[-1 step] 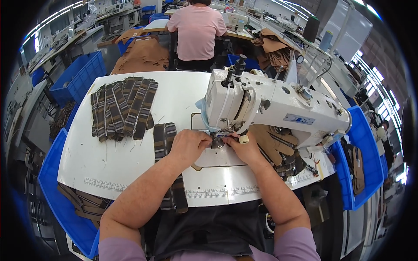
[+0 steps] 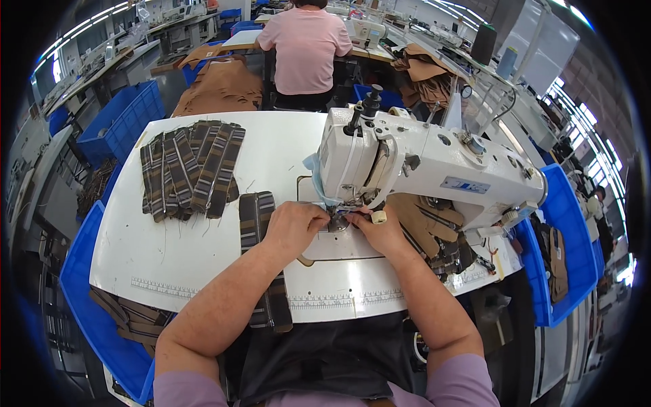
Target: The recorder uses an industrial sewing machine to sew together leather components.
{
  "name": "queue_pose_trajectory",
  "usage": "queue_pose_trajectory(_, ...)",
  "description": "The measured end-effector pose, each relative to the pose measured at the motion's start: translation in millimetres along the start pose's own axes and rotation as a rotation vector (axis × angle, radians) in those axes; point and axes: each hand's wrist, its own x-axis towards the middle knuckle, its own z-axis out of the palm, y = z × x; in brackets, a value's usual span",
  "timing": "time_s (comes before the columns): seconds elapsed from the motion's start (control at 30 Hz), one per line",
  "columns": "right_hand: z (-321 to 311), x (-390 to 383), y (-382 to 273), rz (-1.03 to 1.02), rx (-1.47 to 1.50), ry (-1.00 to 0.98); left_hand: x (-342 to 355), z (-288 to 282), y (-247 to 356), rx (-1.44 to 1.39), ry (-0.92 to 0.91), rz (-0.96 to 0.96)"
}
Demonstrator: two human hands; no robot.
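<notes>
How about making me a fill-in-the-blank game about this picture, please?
1. The left hand and right hand are close to the needle end of a white ____ machine.
2. A striped strip lies partly beneath the ____ forearm.
3. The person sitting ahead wears a ____ top.
4. The bin right of the table is coloured ____.

Missing words: sewing; left; pink; blue.

Observed left hand [image 2: 293, 227] and right hand [image 2: 384, 235] close together at needle end of white sewing machine [image 2: 427, 149]; noted overlapping striped strips [image 2: 184, 168] on white tabletop [image 2: 196, 252], left of hands.
</notes>
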Motion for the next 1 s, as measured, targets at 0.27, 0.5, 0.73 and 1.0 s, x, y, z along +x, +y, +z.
queue_pose_trajectory(0.27, -0.8, -1.0, -7.0, 0.028, -0.134, -0.008, 6.2, 9.9, -6.1, -0.058, 0.107, -0.027)
queue_pose_trajectory(0.5, -1.9, -3.9, -13.9, 0.041, -0.100, -0.005, 8.9, 7.7, -5.3, -0.057, 0.095, -0.084)
queue_pose_trajectory(0.73, 0.4, -7.4, -25.7, 0.025, -0.092, 0.008, 8.5, 8.4, -9.2, -0.150, 0.116, -0.107)
queue_pose_trajectory(1.0, 1.0, -4.5, -13.9, -0.039, -0.094, 0.015, 8.8, 7.0, -8.2, -0.142, 0.128, -0.108)
